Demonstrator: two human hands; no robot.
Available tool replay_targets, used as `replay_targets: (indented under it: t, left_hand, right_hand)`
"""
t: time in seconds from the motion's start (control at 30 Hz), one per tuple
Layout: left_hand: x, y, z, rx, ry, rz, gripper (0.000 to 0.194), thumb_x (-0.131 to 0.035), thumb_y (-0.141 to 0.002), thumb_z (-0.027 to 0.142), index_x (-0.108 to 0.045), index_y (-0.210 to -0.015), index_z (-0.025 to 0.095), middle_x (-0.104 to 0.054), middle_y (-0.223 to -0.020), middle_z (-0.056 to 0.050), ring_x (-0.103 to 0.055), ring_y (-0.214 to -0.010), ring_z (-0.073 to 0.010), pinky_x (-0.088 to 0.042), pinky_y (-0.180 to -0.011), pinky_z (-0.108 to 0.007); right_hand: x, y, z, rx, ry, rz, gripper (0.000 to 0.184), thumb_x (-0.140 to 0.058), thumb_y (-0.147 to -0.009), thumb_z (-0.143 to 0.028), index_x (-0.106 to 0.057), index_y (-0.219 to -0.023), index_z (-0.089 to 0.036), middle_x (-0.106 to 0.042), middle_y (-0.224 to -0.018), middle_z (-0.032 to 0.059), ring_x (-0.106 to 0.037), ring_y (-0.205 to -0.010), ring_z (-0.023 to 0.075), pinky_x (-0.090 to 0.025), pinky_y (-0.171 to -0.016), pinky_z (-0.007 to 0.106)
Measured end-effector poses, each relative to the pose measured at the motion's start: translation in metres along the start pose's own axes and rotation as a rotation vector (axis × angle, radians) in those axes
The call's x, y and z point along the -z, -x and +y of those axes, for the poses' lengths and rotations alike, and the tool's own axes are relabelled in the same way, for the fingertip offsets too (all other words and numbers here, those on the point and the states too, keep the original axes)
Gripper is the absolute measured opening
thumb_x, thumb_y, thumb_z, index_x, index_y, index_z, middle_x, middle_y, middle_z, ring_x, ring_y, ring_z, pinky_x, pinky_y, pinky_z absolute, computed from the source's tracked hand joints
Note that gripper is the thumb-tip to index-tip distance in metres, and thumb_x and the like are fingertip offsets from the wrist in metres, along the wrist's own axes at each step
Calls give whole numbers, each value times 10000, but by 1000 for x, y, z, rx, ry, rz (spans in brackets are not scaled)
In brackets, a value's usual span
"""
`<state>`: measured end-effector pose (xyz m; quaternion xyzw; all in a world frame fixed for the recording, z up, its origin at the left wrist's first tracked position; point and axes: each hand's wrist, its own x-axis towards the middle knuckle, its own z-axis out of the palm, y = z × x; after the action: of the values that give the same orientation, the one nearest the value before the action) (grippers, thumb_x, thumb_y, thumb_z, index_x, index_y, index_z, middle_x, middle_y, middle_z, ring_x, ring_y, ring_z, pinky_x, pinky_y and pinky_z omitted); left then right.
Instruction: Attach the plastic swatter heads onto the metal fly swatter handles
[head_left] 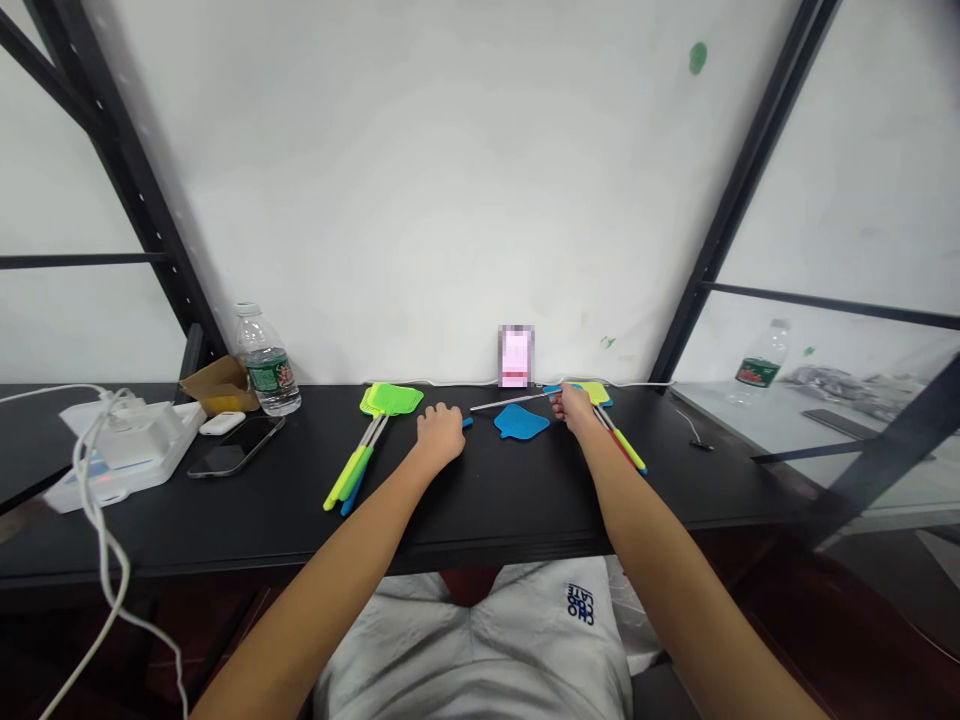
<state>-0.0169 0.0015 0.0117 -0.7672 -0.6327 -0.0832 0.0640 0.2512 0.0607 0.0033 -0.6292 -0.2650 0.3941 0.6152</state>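
Observation:
My left hand (440,435) rests on the black tabletop (517,495) with its fingers curled, and a small blue plastic stub (467,423) shows at its right edge. My right hand (571,407) pinches a thin metal fly swatter rod (510,400) lying almost level. Between my hands lies a loose blue swatter head (516,422). Left of my left hand is a pile of green fly swatters (391,400) with yellow-green and blue handles. Beneath my right hand, yellow swatter heads (594,393) lead to coloured handles (624,450).
A water bottle (266,362), a cardboard box (216,388), a smartphone (236,447), a white earbud case (222,423) and a white device (124,450) with tangled cables (94,490) stand at the left. A pink card (516,356) leans on the wall. Black metal uprights flank the table.

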Motion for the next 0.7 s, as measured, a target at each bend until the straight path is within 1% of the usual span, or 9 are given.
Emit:
replay_targets:
  t: [0.13, 0.33, 0.5, 0.7]
  left_hand:
    - [1, 0, -1, -9, 6, -7, 305, -441, -876, 185, -594, -1137, 144, -559, -1168, -176, -507, -1124, -309, -424, -895, -410]
    - [0, 0, -1, -19, 25, -2, 298, -450, -879, 191, -597, -1132, 134, -552, -1163, -192, -504, -1128, -324, -415, -900, -429]
    - [2, 1, 0, -20, 17, -7, 320, -444, -859, 160, -588, -1144, 136, -556, -1174, -183, -505, -1130, -313, -424, -899, -416]
    - [-1, 0, 0, -29, 22, 2, 316, -443, -856, 157, -584, -1138, 132, -555, -1163, -188, -511, -1125, -314, -425, -903, -429]
  right_hand:
    - [0, -1, 0, 11, -34, -6, 198, -415, -929, -222, -502, -763, -158, -565, -517, 4, -406, -327, 67, -262, -316, 177]
    - [2, -1, -1, 72, -83, 18, 230, -405, -931, -218, -489, -724, -166, -541, -484, -2, -414, -322, 75, -262, -307, 180]
    - [2, 1, -2, 84, -85, 19, 251, -391, -931, -214, -474, -698, -170, -508, -457, -12, -403, -314, 75, -248, -298, 176]
    - [0, 3, -3, 87, -53, 4, 224, -409, -914, -202, -472, -701, -170, -504, -453, -15, -399, -314, 75, -251, -298, 176]
